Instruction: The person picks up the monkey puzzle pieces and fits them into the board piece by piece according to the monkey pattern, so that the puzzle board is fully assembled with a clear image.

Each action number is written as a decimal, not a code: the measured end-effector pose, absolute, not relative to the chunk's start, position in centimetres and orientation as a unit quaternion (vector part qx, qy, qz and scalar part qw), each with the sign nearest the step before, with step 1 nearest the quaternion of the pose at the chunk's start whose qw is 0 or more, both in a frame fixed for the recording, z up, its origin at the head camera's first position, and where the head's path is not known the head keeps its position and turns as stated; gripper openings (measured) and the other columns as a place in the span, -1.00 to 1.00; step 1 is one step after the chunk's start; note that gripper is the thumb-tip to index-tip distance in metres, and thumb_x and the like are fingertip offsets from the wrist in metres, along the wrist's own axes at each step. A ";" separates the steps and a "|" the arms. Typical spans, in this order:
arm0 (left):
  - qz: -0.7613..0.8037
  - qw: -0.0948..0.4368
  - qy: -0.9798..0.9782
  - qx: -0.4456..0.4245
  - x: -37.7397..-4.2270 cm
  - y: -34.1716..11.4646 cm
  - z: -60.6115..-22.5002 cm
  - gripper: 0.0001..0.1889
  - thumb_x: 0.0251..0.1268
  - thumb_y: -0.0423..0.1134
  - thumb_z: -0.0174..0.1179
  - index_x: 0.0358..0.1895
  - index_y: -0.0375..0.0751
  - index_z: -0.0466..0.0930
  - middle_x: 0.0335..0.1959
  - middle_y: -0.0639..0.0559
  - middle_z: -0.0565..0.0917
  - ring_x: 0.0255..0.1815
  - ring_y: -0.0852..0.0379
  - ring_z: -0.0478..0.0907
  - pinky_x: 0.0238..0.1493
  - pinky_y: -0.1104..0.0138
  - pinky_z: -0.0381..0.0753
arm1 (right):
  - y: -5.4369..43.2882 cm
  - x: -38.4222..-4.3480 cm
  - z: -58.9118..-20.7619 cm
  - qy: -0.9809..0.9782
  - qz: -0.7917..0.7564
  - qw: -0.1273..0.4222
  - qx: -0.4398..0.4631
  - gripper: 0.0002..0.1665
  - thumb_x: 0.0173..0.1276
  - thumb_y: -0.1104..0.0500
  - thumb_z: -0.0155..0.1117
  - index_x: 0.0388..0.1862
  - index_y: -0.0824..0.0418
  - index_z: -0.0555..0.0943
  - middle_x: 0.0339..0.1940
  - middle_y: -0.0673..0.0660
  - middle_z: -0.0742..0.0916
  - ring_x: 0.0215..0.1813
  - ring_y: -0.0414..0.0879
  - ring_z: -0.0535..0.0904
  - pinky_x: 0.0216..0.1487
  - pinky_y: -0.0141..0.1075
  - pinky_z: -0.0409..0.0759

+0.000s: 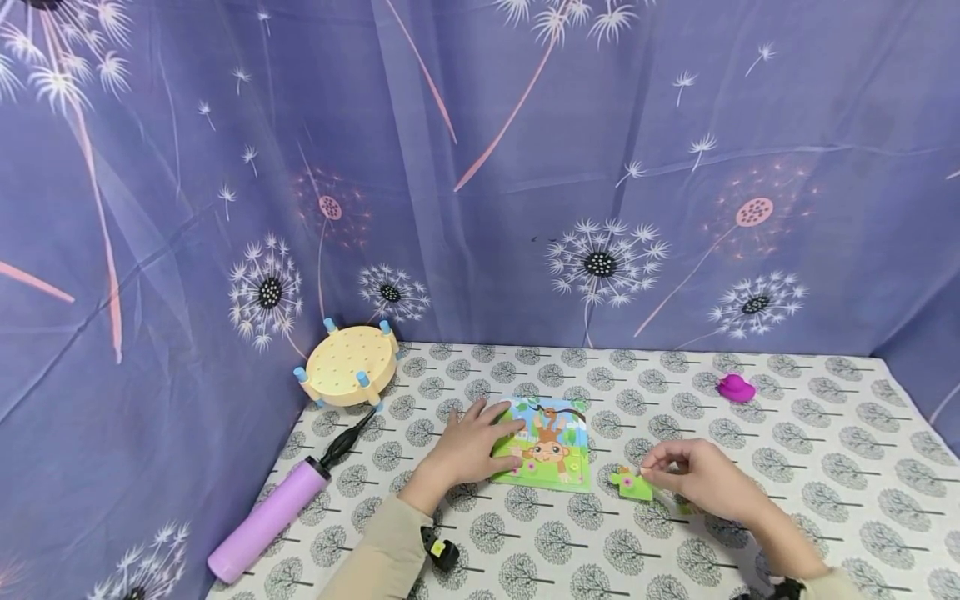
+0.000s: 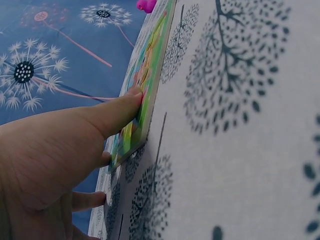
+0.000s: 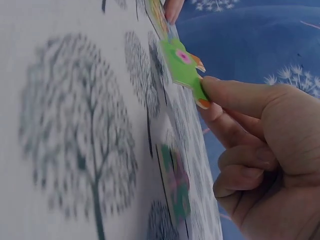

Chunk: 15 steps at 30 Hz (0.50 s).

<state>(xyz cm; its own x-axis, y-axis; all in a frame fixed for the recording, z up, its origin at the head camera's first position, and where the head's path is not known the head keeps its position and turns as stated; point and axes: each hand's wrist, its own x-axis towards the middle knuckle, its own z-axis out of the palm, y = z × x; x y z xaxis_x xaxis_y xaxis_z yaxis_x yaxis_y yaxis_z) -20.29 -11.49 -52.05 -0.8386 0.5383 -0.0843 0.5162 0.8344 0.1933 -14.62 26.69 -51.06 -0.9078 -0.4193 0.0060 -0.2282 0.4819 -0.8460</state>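
A monkey picture puzzle board [image 1: 550, 446] lies flat on the tree-print tablecloth [image 1: 787, 467]. My left hand [image 1: 472, 446] rests on the board's left part with straight fingers; in the left wrist view its thumb [image 2: 117, 112] presses the puzzle board [image 2: 145, 75] near its edge. My right hand [image 1: 693, 475] pinches a green puzzle piece [image 1: 632, 484] just right of the board, lifting its edge. In the right wrist view the green puzzle piece [image 3: 182, 67] sits between thumb and finger, and another loose piece [image 3: 175, 185] lies under that hand.
A purple hand pump [image 1: 266, 517] lies at the front left. A round yellow peg board [image 1: 351, 363] stands at the back left corner. A magenta toy [image 1: 736, 387] sits at the back right. Dandelion-print curtain walls [image 1: 480, 167] close in the table.
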 end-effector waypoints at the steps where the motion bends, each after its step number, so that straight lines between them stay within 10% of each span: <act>1: 0.082 0.068 0.955 0.276 -20.3 -11.5 -52.0 -0.27 0.41 0.41 0.11 0.58 0.32 0.33 0.68 0.10 0.14 0.63 -0.30 0.07 0.40 -0.49 0.09 | 26.4 -14.7 -51.0 0.856 -0.472 0.094 -0.188 -0.89 0.38 0.14 0.47 -0.19 0.13 0.73 -0.33 0.01 0.76 -0.61 -0.31 0.43 -0.70 -0.45 0.46; 15: 0.075 0.063 0.956 0.278 -20.4 -11.7 -52.4 -0.26 0.38 0.45 0.07 0.58 0.36 0.32 0.68 0.13 0.13 0.64 -0.28 0.06 0.41 -0.48 0.10 | 20.1 -16.4 -51.3 0.849 -0.489 0.084 -0.182 -0.89 0.36 0.19 0.46 -0.18 0.18 0.74 -0.32 -0.01 0.76 -0.42 -0.12 0.62 -0.39 -0.37 0.66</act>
<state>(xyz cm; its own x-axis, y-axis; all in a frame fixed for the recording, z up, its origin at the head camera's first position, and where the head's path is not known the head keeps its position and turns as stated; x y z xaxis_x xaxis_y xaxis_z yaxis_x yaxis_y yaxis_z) -20.45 -11.65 -52.35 -0.8376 0.5408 -0.0779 0.5220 0.8341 0.1783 -16.37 20.14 -51.25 -0.9200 -0.3903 0.0358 -0.2270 0.4563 -0.8604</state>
